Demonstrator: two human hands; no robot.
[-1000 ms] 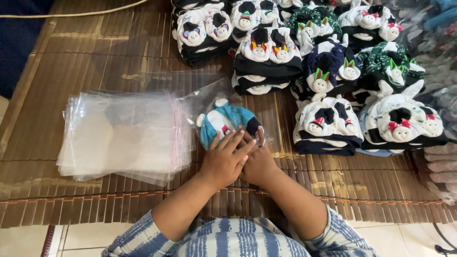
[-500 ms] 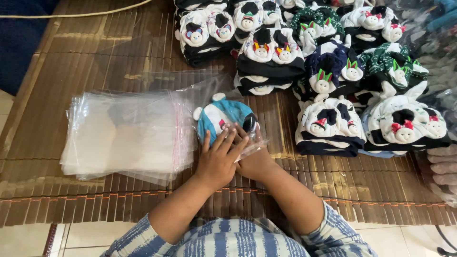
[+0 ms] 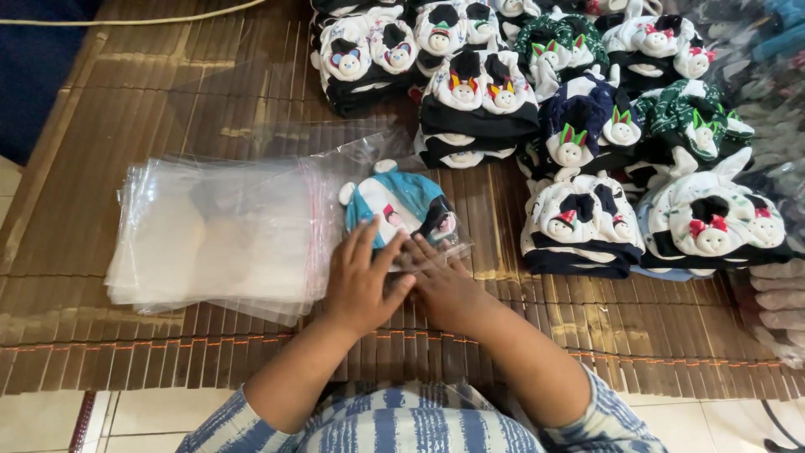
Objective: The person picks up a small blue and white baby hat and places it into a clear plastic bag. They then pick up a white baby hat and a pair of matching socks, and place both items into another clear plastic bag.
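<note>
A blue and white baby hat with a small animal face [image 3: 401, 204] lies inside a clear plastic bag [image 3: 436, 243] on the woven bamboo mat [image 3: 126, 101]. My left hand [image 3: 362, 278] presses flat on the near edge of that bag, fingers spread. My right hand [image 3: 443, 283] lies beside it, fingertips on the bag's near right edge. Both hands push down on the bagged hat; neither lifts it.
A stack of empty clear bags [image 3: 214, 235] lies left of the hat. Piles of folded hats with animal faces [image 3: 579, 218] fill the far and right side of the mat. More bagged goods [image 3: 780, 285] sit at the right edge. White floor tiles border the mat's near side.
The bagged hat has shifted slightly left and toward the bag stack. My hands have slid from on top of the hat down to its near edge.
</note>
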